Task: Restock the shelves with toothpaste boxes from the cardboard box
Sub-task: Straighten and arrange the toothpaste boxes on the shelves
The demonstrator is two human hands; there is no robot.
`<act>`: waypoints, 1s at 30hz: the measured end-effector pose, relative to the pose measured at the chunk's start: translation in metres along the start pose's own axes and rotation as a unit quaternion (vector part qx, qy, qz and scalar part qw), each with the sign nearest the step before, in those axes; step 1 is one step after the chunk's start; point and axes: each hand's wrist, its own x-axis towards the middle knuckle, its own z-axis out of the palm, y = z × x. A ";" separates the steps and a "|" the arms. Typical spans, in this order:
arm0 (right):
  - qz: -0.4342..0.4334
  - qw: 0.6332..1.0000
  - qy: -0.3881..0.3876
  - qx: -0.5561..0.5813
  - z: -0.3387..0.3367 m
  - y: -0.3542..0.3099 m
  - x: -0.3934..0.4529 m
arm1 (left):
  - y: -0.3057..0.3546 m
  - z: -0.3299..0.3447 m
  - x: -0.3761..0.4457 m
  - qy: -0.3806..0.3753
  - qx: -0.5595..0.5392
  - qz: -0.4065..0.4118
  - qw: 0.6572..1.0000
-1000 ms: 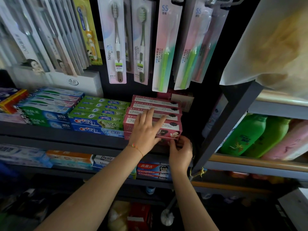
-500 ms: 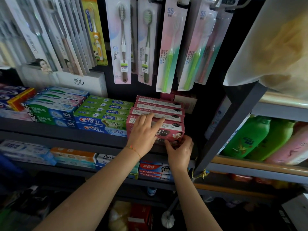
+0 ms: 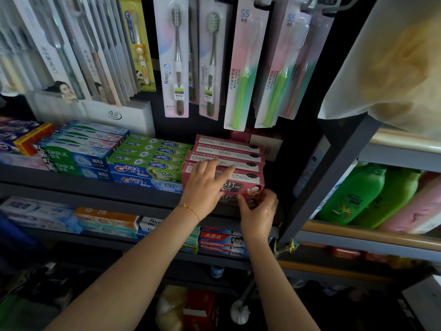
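The likeliest slip here is the pink toothpaste boxes [image 3: 241, 185] at the front edge of the shelf [image 3: 95, 187] sliding or tipping off: the stack sits two high right at the lip, and a push that is uneven between the two hands could skew the upper front box or nudge the lower one over the edge. A shove too far sideways could also crowd the green and blue Crest boxes [image 3: 145, 173] just beside them. The left hand [image 3: 205, 185] lies flat, fingers spread, on top of the front upper box, pressing rather than gripping. The right hand [image 3: 259, 209] is lower, fingers curled against the front face of the lower box near the stack's right end. Both forearms reach up from below, nearly parallel. The cardboard box is not clearly in view.
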 end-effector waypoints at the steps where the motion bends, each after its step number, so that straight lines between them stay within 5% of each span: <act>1: 0.002 1.000 0.000 0.001 0.000 0.000 0.000 | 0.000 0.000 0.000 0.002 -0.005 0.002 1.000; 11: 0.015 1.000 -0.001 0.003 0.000 0.003 0.003 | -0.002 -0.002 0.000 0.007 -0.036 0.003 0.999; 17: 0.011 1.000 -0.005 0.001 -0.002 0.003 0.002 | 0.018 -0.005 -0.028 0.076 -0.075 -0.044 0.993; 22: 0.027 1.000 -0.004 -0.004 0.000 0.002 0.004 | 0.024 0.024 -0.063 0.000 -0.166 -0.187 0.968; 30: 0.029 1.000 -0.007 -0.001 -0.001 -0.001 0.003 | 0.017 0.025 -0.057 -0.026 -0.182 -0.199 0.963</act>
